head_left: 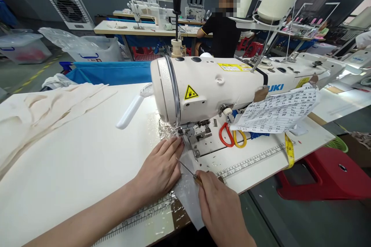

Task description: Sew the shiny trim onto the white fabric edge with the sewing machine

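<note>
A white sewing machine stands on the white table. My left hand lies palm down just in front of the needle area, its fingers together on the left edge of a thin whitish piece of material. That piece runs from the presser foot toward the table's front edge and hangs over it. My right hand is closed around the wooden handle of a thin metal awl, whose tip points up and left toward my left fingers.
Red-handled scissors and yellow handles lie right of the needle. A written sheet leans on the machine. Pale fabric pieces lie left. A yellow tape hangs near a red stool. A person sits behind.
</note>
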Available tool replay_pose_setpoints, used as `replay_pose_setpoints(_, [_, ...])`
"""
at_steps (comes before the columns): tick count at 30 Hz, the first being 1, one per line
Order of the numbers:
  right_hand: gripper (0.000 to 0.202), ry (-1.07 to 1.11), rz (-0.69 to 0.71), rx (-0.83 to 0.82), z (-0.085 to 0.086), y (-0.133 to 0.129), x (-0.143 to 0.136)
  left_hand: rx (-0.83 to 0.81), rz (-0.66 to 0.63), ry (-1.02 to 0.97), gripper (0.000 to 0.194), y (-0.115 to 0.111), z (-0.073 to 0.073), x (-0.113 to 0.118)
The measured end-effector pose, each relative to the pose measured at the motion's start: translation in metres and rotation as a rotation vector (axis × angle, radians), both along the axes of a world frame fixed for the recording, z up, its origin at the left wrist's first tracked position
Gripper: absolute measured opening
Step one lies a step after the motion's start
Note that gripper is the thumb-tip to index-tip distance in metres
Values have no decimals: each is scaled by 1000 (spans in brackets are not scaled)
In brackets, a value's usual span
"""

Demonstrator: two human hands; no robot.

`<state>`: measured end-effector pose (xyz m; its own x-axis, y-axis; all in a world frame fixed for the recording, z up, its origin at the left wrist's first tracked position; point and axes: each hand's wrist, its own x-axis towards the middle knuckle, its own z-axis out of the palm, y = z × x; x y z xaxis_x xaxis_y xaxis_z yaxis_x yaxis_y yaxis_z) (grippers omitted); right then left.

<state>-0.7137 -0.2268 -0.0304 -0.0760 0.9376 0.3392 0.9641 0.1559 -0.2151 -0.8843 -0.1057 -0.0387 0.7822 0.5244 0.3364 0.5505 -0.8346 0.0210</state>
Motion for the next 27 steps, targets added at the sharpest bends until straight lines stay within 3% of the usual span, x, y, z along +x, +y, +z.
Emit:
replay_pose_setpoints(13, [34, 4, 20, -49, 1, 9, -6, -18, -14, -30, 46, -7, -1, -1])
replay_pose_setpoints(22, [31, 19, 9, -33, -1, 22, -12, 3, -10, -75, 46, 5, -9, -3])
replay_pose_setpoints(27, [31, 34, 7, -16, -2, 29, -17, -10, 50, -46, 43, 10, -1, -1])
